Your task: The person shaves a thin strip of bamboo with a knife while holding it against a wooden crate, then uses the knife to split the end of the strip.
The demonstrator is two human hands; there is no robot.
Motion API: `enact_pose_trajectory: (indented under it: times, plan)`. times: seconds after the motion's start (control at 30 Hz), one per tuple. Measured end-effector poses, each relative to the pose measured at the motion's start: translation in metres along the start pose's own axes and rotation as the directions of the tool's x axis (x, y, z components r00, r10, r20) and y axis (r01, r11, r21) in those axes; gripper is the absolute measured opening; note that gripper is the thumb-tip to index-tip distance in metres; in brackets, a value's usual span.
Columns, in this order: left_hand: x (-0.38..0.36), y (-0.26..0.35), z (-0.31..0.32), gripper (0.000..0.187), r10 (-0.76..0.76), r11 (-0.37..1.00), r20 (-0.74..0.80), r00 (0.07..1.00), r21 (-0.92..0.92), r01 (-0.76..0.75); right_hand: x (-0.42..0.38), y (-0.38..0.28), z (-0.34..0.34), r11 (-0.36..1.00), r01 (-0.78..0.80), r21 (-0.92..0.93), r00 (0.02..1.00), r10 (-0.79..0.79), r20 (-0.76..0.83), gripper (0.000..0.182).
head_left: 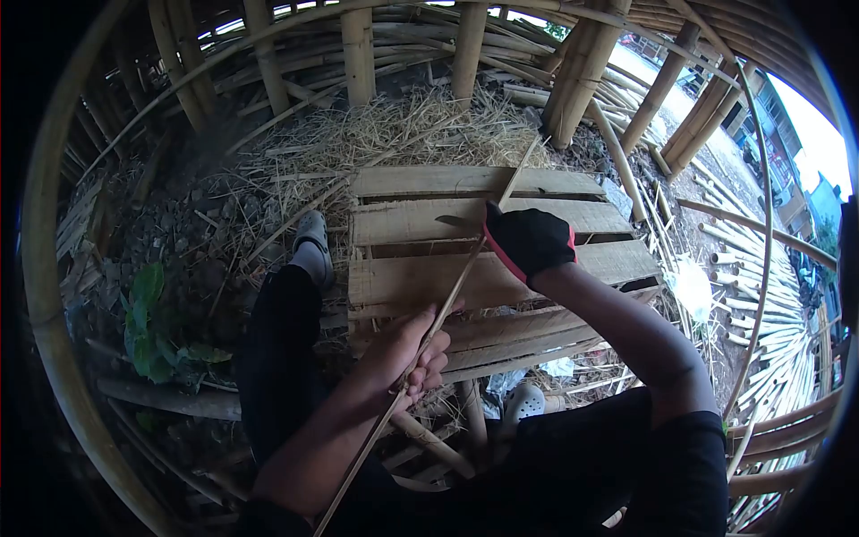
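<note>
A long, thin bamboo strip (464,271) runs diagonally from the bottom edge up over a slatted wooden platform (403,277). My bare left hand (419,356) is wrapped round the strip near the platform's front left. Farther up, my right hand (532,242), in a black glove with red trim, is closed beside the strip. A short dark knife blade (456,221) juts out to the left of the glove, across the strip; its handle is hidden in the glove. The glove's thumb side touches or nearly touches the strip.
Dry straw and shavings (403,134) lie behind the platform. Upright bamboo posts (582,80) stand at the back, with stacked poles behind them. Many cut bamboo poles (769,331) lie at the right. Green leaves (148,322) are at the left, and a curved bamboo piece (45,304) frames that side.
</note>
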State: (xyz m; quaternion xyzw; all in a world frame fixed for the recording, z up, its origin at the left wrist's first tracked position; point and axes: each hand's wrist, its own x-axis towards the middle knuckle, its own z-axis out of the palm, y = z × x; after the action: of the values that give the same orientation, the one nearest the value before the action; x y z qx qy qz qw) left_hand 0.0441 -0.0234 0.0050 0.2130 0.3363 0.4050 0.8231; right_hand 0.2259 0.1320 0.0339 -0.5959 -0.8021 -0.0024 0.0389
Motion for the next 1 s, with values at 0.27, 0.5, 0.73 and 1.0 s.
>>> enact_pose_trajectory:
  times: [0.27,0.5,0.73,1.0]
  plan:
    - [0.000,-0.003,-0.008,0.052,0.010,0.992,0.069,0.998,-0.124,-0.002,0.000,-0.004,-0.011,0.998,0.066,0.024,0.989,-0.069,0.129,0.066]
    - [-0.006,0.004,-0.003,0.051,-0.028,0.999,0.065,0.997,-0.034,0.031,0.004,0.032,0.009,0.928,0.181,0.325,0.978,-0.205,0.041,0.047]
    - [-0.013,0.000,-0.014,0.047,-0.080,0.992,0.123,0.989,-0.090,0.092,-0.051,0.020,-0.001,0.730,0.678,-0.087,0.689,-0.672,-0.270,0.020]
    - [-0.011,-0.006,-0.012,0.039,-0.027,1.000,0.074,0.997,-0.002,0.027,-0.074,0.000,-0.017,0.702,0.710,-0.057,0.680,-0.704,-0.204,0.022]
